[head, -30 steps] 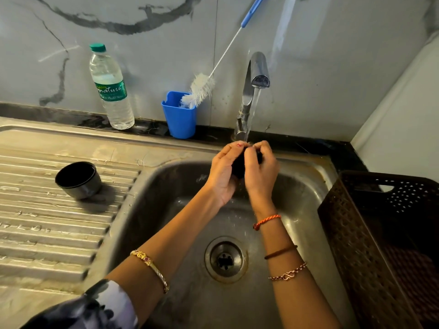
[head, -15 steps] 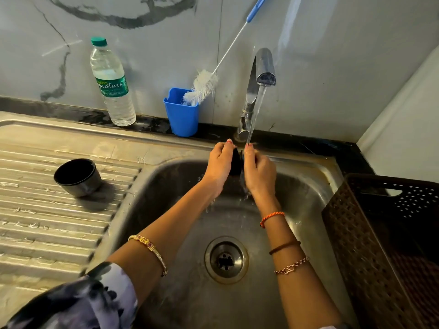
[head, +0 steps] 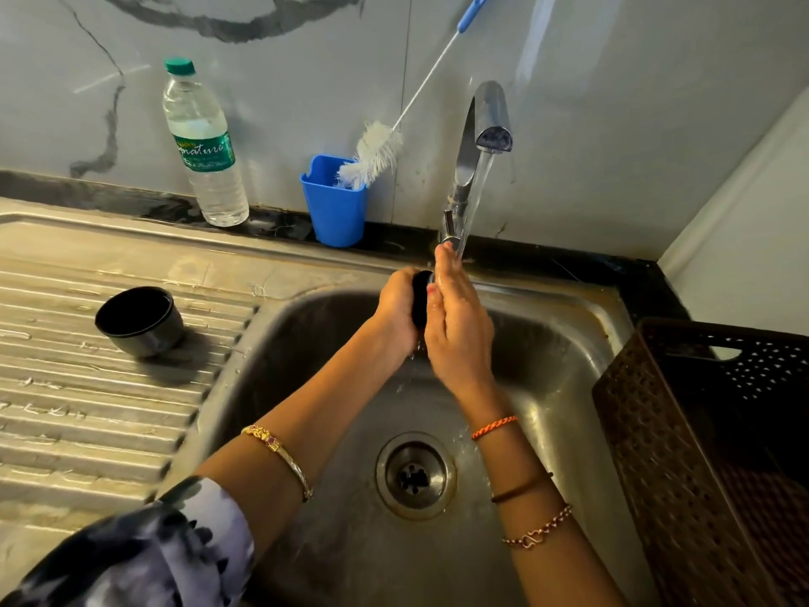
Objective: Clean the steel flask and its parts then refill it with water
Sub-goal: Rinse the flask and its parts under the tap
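Both hands meet over the sink (head: 569,343) under the tap (head: 490,120) — the left hand (head: 396,313) and right hand (head: 457,326) enclose a small flask part (head: 421,295). Left, on the draining board (head: 87,409), stands a cup (head: 139,321); behind it a bottle (head: 203,146), then a holder (head: 335,203) with a brush (head: 372,155). A basket (head: 700,431) sits right.

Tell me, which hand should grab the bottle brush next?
Probably the right hand. Its fingers lie straight against the black flask part, which the left hand grips under the running tap. So the right can let go and reach the bottle brush.
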